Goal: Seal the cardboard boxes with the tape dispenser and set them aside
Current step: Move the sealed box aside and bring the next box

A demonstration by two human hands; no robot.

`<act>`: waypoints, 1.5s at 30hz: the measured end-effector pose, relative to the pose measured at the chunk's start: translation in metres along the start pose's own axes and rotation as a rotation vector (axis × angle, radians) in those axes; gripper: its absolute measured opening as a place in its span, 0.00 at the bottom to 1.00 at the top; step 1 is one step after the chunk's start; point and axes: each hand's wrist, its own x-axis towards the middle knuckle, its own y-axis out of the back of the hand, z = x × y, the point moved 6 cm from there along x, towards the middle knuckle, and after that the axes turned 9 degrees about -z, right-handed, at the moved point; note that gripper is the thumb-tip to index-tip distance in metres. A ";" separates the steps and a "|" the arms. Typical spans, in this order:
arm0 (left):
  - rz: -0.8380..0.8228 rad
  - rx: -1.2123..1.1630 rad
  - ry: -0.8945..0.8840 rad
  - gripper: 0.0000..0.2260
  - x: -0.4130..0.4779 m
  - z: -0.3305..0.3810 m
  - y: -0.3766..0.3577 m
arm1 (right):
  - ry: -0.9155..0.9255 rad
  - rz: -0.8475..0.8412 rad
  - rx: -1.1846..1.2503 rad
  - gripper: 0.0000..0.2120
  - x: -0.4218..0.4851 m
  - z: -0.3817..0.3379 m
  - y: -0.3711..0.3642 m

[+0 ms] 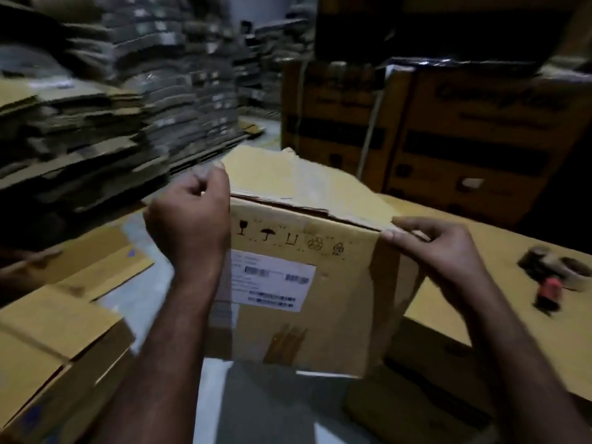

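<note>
Cardboard is pinched at two corners. The left hand's (189, 219) fingers (217, 168) are curled together on the near-left top corner of the box (320, 322), gripping the flap edge. The right hand's (442, 251) fingers (397, 233) are closed with the thumb on the near-right top corner.

The box stands upright between the forearms, in the centre of the view. Its handling symbols read right way up. The side with the white label (272, 280) faces the camera. The near top edge runs left to right and dips slightly toward the right. The top flaps (304, 184) are folded down, with ragged, slightly lifted edges. Width and height look similar, so the long axis cannot be told. Whether the base rests on anything cannot be told.

A tape dispenser (551, 277) with a red handle lies on its side on a flat tan cardboard surface (480, 309), right of the box and apart from both hands.

Pale floor (256, 411) shows below the box. Folded boxes (54, 347) lie at lower left. Tall stacks of flattened cardboard (80, 139) fill the left. Printed cartons (464, 133) stand at the back right. The lighting is dim and the edges of the view are blurred.
</note>
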 end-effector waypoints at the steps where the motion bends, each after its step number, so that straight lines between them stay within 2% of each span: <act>1: -0.027 -0.003 -0.040 0.19 0.008 0.021 -0.012 | 0.006 0.040 0.033 0.35 0.001 0.009 0.009; 4: -0.114 0.086 -0.133 0.19 0.038 0.067 -0.043 | 0.017 0.109 0.117 0.31 0.011 0.024 0.030; 8: -0.064 0.172 -0.179 0.26 0.058 0.108 -0.069 | 0.073 0.098 0.214 0.31 0.035 0.036 0.051; 15: 0.003 0.264 -0.259 0.21 0.052 0.134 -0.092 | 0.129 0.103 0.306 0.30 0.071 0.050 0.068; 23: 0.043 0.275 -0.407 0.20 0.055 0.174 -0.108 | 0.200 0.148 0.397 0.36 0.095 0.050 0.077; 28: 0.107 0.193 -0.542 0.21 0.052 0.209 -0.113 | 0.261 0.233 0.439 0.36 0.097 0.045 0.098; 32: 0.148 0.073 -0.625 0.21 0.042 0.225 -0.127 | 0.322 0.296 0.416 0.25 0.090 0.037 0.128; 35: 0.143 -0.070 -0.668 0.19 0.034 0.224 -0.150 | 0.344 0.363 0.319 0.26 0.083 0.045 0.154; 40: 0.108 -0.247 -0.560 0.22 0.022 0.198 -0.216 | 0.333 0.495 0.135 0.38 0.071 0.075 0.199; 45: -0.064 -0.375 -0.292 0.24 -0.005 0.137 -0.309 | 0.263 0.562 -0.171 0.31 0.064 0.110 0.233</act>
